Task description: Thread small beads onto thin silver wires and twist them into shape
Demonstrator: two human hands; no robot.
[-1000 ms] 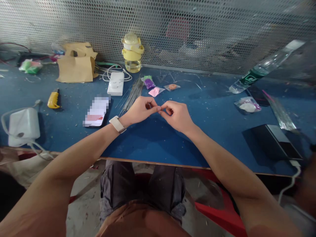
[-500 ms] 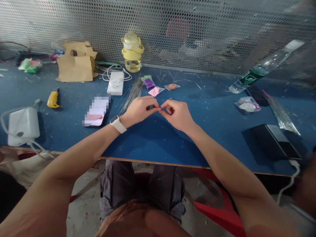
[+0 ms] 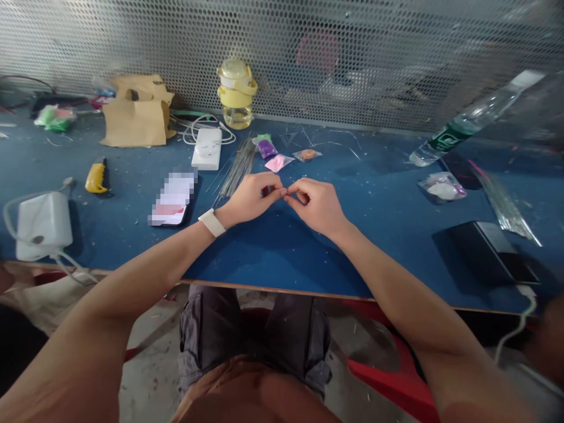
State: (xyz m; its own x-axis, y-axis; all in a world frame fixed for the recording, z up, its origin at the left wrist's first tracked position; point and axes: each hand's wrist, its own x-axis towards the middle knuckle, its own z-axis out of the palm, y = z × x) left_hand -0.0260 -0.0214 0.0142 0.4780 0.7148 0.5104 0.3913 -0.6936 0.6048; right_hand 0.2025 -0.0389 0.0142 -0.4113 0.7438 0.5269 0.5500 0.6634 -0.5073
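Observation:
My left hand (image 3: 252, 197) and my right hand (image 3: 315, 204) meet fingertip to fingertip above the blue table (image 3: 273, 247). Both are pinched closed on something tiny between them that I cannot make out. A white watch band sits on my left wrist. Just behind my left hand lies a bundle of thin metal wires (image 3: 238, 167). Small plastic bags of purple (image 3: 266, 147), pink (image 3: 277, 163) and orange (image 3: 307, 155) bits lie beyond my hands.
A phone (image 3: 173, 200), a white power strip (image 3: 207, 149), a yellow jar (image 3: 237, 94), a brown paper bag (image 3: 136, 114), a yellow knife (image 3: 96, 178) and a white charger (image 3: 43, 224) lie left. A water bottle (image 3: 467, 123), a black box (image 3: 491, 251) and wire packs sit right.
Both hands stay pinched together and have shifted only slightly; the fingers work in small motions. Nothing else on the table has moved.

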